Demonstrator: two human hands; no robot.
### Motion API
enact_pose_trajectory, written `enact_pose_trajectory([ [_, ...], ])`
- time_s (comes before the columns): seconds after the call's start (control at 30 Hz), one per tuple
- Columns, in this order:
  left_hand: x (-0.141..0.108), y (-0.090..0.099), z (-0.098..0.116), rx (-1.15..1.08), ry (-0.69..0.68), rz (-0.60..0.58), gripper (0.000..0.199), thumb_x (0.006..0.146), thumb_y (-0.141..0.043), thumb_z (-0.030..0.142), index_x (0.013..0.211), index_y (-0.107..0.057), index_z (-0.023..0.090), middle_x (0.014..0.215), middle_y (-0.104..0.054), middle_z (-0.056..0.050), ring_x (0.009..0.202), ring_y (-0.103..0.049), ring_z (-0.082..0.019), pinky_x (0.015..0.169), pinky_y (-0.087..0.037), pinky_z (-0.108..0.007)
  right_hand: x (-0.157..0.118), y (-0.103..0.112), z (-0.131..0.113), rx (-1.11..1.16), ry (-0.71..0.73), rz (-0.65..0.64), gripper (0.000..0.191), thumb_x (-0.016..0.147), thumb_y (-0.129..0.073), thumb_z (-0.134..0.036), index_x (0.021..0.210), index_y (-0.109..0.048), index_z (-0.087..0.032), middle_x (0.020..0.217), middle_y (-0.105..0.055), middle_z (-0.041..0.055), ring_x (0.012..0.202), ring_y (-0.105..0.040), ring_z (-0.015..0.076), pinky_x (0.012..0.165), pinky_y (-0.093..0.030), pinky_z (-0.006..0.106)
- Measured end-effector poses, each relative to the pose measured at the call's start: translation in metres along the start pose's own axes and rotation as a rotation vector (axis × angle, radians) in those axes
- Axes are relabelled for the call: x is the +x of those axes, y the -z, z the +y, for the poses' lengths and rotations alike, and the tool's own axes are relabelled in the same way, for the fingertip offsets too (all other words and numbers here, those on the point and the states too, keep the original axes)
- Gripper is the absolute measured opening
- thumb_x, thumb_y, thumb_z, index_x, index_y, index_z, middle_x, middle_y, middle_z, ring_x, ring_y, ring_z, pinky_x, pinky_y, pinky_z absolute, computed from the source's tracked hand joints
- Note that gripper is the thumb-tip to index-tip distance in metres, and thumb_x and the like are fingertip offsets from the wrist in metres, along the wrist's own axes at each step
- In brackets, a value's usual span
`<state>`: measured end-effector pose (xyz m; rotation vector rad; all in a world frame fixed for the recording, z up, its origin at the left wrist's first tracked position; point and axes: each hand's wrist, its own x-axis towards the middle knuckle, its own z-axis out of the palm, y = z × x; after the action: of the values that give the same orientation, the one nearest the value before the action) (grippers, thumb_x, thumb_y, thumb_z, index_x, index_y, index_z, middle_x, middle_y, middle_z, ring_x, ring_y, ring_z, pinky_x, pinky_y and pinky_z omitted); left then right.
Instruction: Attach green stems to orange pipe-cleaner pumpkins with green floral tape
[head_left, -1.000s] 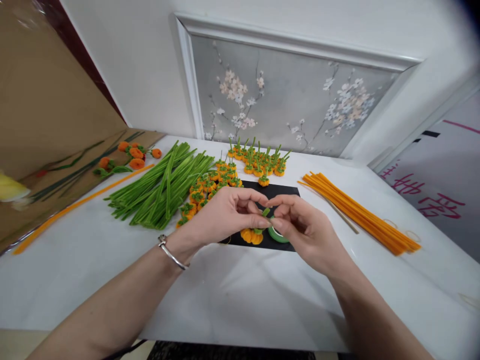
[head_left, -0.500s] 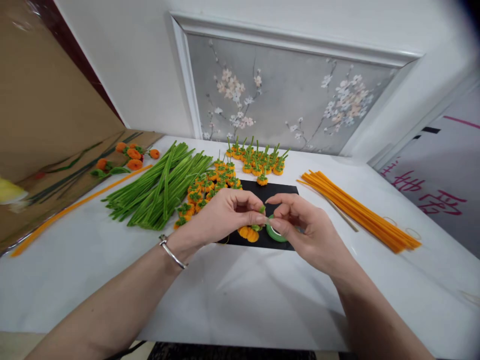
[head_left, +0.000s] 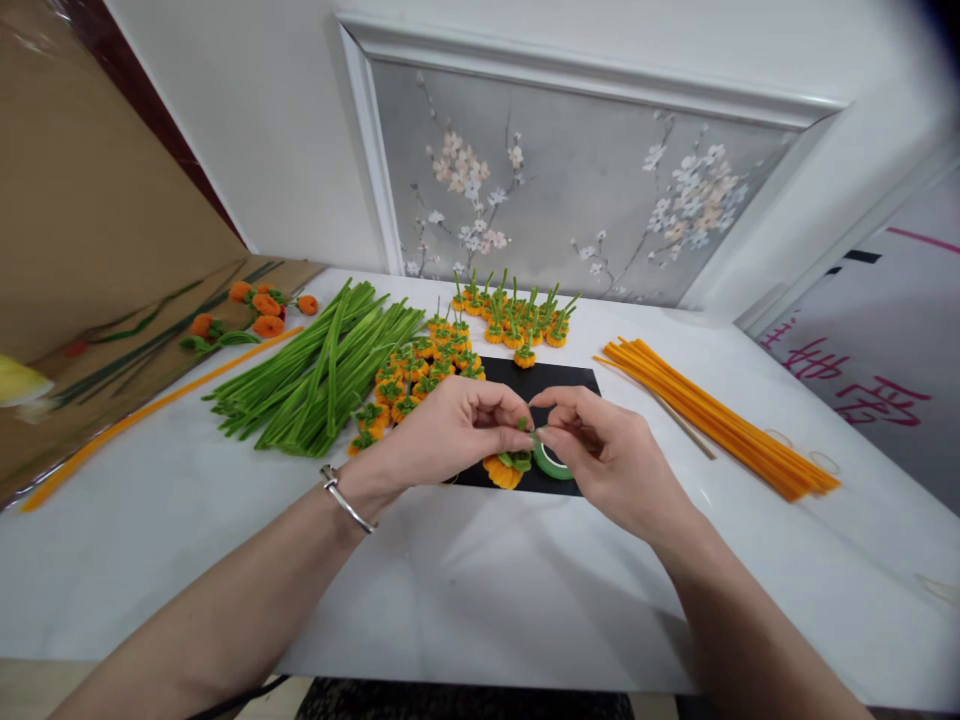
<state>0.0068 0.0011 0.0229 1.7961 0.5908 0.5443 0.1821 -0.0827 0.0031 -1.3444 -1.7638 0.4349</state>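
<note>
The left hand (head_left: 454, 430) is pinching the green stem (head_left: 523, 425) of an orange pumpkin-shaped piece (head_left: 503, 472) between thumb and forefinger. The piece is hanging just below the grip, on its near side, over the black mat (head_left: 476, 475). Its short stem is pointing up and away from the orange body, slightly tilted to the right. The right hand (head_left: 619, 455) is nearing the stem tip from the right, its fingertips bunched narrowly; whether they are holding something thin, one cannot tell. A green tape roll (head_left: 553, 468) is lying just right of the piece.
</note>
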Motion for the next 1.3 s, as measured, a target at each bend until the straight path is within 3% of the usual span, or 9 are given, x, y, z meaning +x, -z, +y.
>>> enact_pose_trajectory([
  [0.1,0.001,0.0,-0.002,-0.075,-0.005,-0.013,0.016,0.075,-0.07,0.019,0.087,-0.061,0.014,0.068,-0.063,0.001,0.062,-0.058,-0.009,0.063,-0.047,-0.022,0.0,0.001,0.002,0.045,-0.004,-0.026,0.028,0.088,-0.05,-0.016,0.116,-0.053,-0.023,0.071,-0.053,-0.0027,0.057,-0.047,0.0101,0.052,-0.04,0.022],
  [0.27,0.002,-0.002,-0.004,-0.176,0.029,-0.036,0.05,0.075,-0.07,0.018,0.117,-0.044,0.02,0.069,-0.066,0.003,0.064,-0.062,-0.011,0.062,-0.046,-0.022,0.003,0.004,0.006,0.121,0.009,-0.095,0.03,0.09,-0.051,-0.019,0.119,-0.056,-0.024,0.069,-0.05,-0.0036,0.055,-0.044,0.0092,0.051,-0.037,0.021],
  [0.4,0.003,-0.004,-0.005,-0.196,0.033,-0.046,0.063,0.076,-0.07,0.019,0.129,-0.037,0.021,0.072,-0.067,0.002,0.069,-0.064,-0.013,0.065,-0.046,-0.023,0.005,0.004,0.01,0.126,0.04,-0.087,0.02,0.088,-0.055,-0.02,0.102,-0.069,-0.023,0.07,-0.053,-0.0017,0.057,-0.045,0.0092,0.052,-0.036,0.022],
  [0.53,0.007,-0.004,-0.011,-0.196,0.015,-0.013,0.065,0.075,-0.07,0.017,0.131,-0.037,0.02,0.072,-0.067,0.002,0.068,-0.063,-0.012,0.066,-0.046,-0.023,0.012,-0.001,0.016,0.126,0.042,-0.02,0.01,0.085,-0.058,-0.018,0.086,-0.068,-0.02,0.071,-0.058,-0.0012,0.058,-0.047,0.0096,0.052,-0.036,0.022],
  [0.73,0.02,-0.005,-0.023,-0.244,-0.007,0.083,0.049,0.074,-0.071,0.02,0.119,-0.052,0.017,0.087,-0.071,-0.004,0.078,-0.064,-0.012,0.074,-0.047,-0.025,0.028,-0.008,0.026,-0.009,0.104,0.173,0.014,0.085,-0.056,-0.012,0.078,-0.066,-0.02,0.072,-0.058,0.0001,0.065,-0.053,0.0125,0.06,-0.042,0.024],
  [0.9,0.032,-0.007,-0.023,-0.279,-0.002,0.143,0.02,0.069,-0.077,0.026,0.082,-0.068,0.014,0.078,-0.067,-0.002,0.072,-0.06,-0.011,0.07,-0.048,-0.024,0.035,-0.006,0.023,-0.022,0.144,0.232,0.014,0.086,-0.055,-0.015,0.079,-0.066,-0.02,0.075,-0.06,0.0016,0.066,-0.056,0.014,0.063,-0.045,0.025],
  [1.13,0.051,0.002,-0.011,-0.444,0.157,0.114,0.024,0.061,-0.083,0.033,0.07,-0.07,0.014,0.072,-0.063,-0.001,0.065,-0.055,-0.009,0.06,-0.047,-0.022,0.052,0.007,0.03,-0.021,0.165,0.287,0.012,0.086,-0.056,-0.016,0.082,-0.066,-0.021,0.076,-0.063,0.0013,0.07,-0.059,0.0156,0.065,-0.049,0.027],
  [1.23,0.06,-0.001,-0.012,-0.482,0.171,0.192,0.026,0.06,-0.084,0.034,0.069,-0.071,0.013,0.07,-0.062,-0.001,0.065,-0.056,-0.01,0.057,-0.046,-0.02,0.049,0.012,0.035,-0.196,0.191,0.331,0.016,0.087,-0.055,-0.018,0.098,-0.066,-0.022,0.095,-0.065,0.0062,0.089,-0.06,0.0208,0.08,-0.049,0.035],
  [1.3,0.065,-0.005,-0.015,-0.472,0.155,0.26,0.025,0.06,-0.083,0.034,0.069,-0.071,0.013,0.07,-0.063,-0.002,0.065,-0.056,-0.01,0.056,-0.045,-0.02,0.042,0.011,0.037,-0.327,0.211,0.362,0.016,0.089,-0.056,-0.021,0.099,-0.067,-0.022,0.101,-0.064,0.0081,0.096,-0.058,0.0234,0.087,-0.047,0.04],
])
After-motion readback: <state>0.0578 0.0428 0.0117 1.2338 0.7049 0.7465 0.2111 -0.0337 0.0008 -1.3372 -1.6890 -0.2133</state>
